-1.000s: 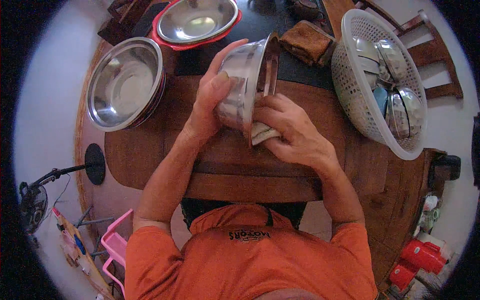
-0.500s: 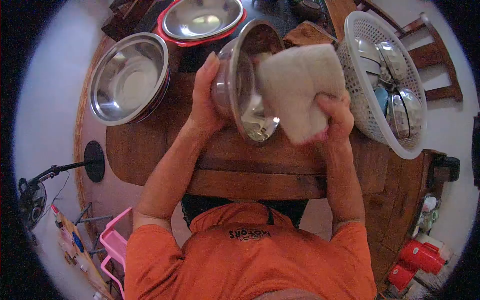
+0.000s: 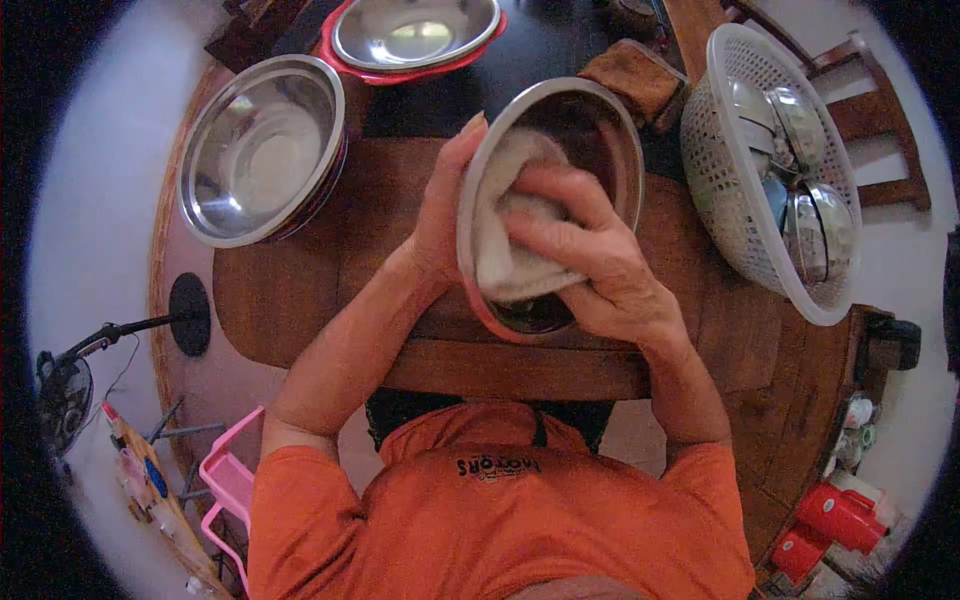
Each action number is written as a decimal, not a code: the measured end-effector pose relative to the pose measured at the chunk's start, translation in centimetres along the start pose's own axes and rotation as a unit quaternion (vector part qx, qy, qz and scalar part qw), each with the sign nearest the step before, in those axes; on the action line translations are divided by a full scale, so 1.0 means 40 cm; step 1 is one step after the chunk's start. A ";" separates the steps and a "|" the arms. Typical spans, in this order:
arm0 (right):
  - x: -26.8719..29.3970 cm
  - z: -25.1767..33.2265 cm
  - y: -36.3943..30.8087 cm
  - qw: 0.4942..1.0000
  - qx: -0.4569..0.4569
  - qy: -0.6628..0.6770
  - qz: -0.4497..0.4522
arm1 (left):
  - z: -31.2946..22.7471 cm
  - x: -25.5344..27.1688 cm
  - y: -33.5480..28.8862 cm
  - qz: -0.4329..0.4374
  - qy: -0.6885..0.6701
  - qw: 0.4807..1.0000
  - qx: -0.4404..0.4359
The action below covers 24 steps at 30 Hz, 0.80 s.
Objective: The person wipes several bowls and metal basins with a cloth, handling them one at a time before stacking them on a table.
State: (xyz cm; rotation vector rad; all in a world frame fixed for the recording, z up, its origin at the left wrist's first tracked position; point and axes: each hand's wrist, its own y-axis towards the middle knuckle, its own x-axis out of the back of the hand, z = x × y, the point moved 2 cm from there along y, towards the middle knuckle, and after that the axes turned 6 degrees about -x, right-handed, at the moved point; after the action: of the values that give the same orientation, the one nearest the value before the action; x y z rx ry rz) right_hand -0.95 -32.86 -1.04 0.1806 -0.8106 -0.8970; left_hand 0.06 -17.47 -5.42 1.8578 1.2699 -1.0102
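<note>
A shiny metal bowl (image 3: 617, 150) is held up above the wooden table, tilted so its hollow faces right and toward me. My left hand (image 3: 447, 200) grips it from the left, thumb up near the rim and the other fingers hidden behind. Inside the bowl, my right hand (image 3: 600, 250) presses a folded off-white cloth (image 3: 495, 225) against the inner wall. The right fingers are bent over the cloth, and part of it is covered by them.
Stacked metal basins (image 3: 265, 150) stand at the left of the table (image 3: 370, 300). Behind is a metal bowl in a red basin (image 3: 415, 75). A white perforated basket (image 3: 710, 190) with several metal bowls stands at right, near a brown cloth (image 3: 635, 80). A pink chair (image 3: 230, 480) is at lower left.
My right hand has brought the cloth leftward into the bowl and now presses it inside. The bowl has shifted right and turned its hollow more toward me.
</note>
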 end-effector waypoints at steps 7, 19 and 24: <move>0.050 -0.009 -0.019 0.947 -0.060 0.257 0.181 | -0.012 0.013 -0.007 -0.047 0.013 0.999 -0.002; 0.107 -0.026 -0.032 0.825 -0.249 0.299 -0.411 | -0.003 -0.002 0.011 -0.055 0.045 0.997 0.021; 0.066 -0.051 -0.007 0.969 0.018 -0.044 -0.241 | 0.012 -0.019 -0.002 0.011 -0.062 0.995 0.075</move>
State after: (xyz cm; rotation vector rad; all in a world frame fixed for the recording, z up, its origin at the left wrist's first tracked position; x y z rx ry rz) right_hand 1.23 -35.41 -1.14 0.3832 -0.8818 -1.3550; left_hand -0.32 -18.17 -4.97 1.8842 1.1265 -1.2185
